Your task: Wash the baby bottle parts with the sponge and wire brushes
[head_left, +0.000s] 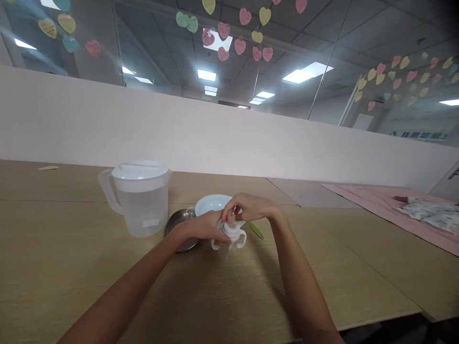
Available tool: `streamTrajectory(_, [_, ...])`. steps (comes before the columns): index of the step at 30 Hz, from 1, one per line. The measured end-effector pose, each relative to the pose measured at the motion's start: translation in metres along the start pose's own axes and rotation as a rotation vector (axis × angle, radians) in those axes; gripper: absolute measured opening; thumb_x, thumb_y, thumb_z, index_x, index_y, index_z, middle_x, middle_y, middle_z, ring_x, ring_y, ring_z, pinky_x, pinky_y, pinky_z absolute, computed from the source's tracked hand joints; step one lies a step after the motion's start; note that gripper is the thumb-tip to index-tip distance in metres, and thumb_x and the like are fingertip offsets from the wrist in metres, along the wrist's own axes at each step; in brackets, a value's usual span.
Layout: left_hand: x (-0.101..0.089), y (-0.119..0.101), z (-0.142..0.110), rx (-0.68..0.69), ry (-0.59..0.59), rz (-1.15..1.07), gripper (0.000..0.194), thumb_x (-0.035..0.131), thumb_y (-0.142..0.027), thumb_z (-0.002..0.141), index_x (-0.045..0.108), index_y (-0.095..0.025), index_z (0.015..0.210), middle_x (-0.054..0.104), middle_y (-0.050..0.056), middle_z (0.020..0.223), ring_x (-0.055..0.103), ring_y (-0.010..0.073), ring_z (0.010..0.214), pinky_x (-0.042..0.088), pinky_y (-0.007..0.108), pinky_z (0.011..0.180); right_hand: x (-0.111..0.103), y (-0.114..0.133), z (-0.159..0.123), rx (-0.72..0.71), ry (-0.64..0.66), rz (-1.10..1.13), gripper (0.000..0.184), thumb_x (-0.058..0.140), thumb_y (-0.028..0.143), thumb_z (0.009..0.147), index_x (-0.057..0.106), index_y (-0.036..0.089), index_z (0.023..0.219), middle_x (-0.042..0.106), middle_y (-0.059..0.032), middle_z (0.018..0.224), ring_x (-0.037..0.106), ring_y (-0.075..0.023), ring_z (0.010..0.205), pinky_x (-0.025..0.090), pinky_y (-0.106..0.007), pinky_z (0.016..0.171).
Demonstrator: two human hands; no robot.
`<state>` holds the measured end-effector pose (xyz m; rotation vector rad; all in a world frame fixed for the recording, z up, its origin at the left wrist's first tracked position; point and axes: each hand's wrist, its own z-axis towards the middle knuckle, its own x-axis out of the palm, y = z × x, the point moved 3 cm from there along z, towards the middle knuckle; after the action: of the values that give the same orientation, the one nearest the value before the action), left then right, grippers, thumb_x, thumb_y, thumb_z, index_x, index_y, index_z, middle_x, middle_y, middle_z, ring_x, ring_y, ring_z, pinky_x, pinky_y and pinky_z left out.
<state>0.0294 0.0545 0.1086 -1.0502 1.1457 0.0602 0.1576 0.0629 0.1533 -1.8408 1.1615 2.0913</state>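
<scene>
A small baby bottle (pixel 229 239) with white side handles stands on the wooden table (pixel 89 267). My left hand (pixel 202 227) is wrapped round its left side and collar. My right hand (pixel 251 208) comes from above, its fingers pinched on the bottle's teat at the top. Both hands are closed on the bottle. The lower part of the bottle is partly hidden by my fingers.
A clear plastic jug (pixel 138 198) with a white lid stands to the left. Behind the bottle are a metal dish (pixel 177 227), a pale blue plate (pixel 211 203) and a green utensil (pixel 256 230). A pink cloth (pixel 380 205) with a patterned garment (pixel 430 212) lies at the right.
</scene>
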Motion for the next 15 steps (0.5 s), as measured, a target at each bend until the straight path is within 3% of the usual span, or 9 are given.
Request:
streamTrajectory(5, [-0.0008, 0.0012, -0.0004, -0.03, 0.005, 0.023, 0.047, 0.065, -0.04, 0.06, 0.056, -0.019, 0.101, 0.062, 0.002, 0.096, 0.057, 0.0217, 0.087, 0.042, 0.027, 0.071, 0.0002, -0.001, -0.0005, 0.064, -0.017, 0.05, 0.038, 0.049, -0.002, 0.059, 0.064, 0.018, 0.087, 0.062, 0.0015, 0.075, 0.055, -0.0094, 0.066, 0.041, -0.018, 0.057])
streamTrajectory(10, [-0.0018, -0.0024, -0.0012, 0.053, -0.018, 0.034, 0.059, 0.066, -0.038, 0.06, 0.048, -0.024, 0.115, 0.056, 0.002, 0.113, 0.052, 0.022, 0.1, 0.039, 0.027, 0.081, 0.0036, -0.0091, -0.0006, 0.333, -0.039, 0.139, 0.014, 0.06, 0.019, 0.066, 0.053, 0.017, 0.078, 0.056, 0.0026, 0.058, 0.053, -0.0101, 0.046, 0.041, -0.02, 0.044])
streamTrajectory(15, [0.0027, -0.0044, -0.0004, 0.083, -0.026, 0.044, 0.058, 0.065, -0.039, 0.062, 0.048, -0.024, 0.115, 0.06, 0.002, 0.107, 0.056, 0.0214, 0.094, 0.039, 0.026, 0.078, 0.006, -0.0067, 0.0002, 0.382, -0.044, 0.087, 0.013, 0.055, 0.014, 0.067, 0.044, 0.019, 0.072, 0.05, 0.0046, 0.048, 0.051, -0.0112, 0.042, 0.039, -0.02, 0.039])
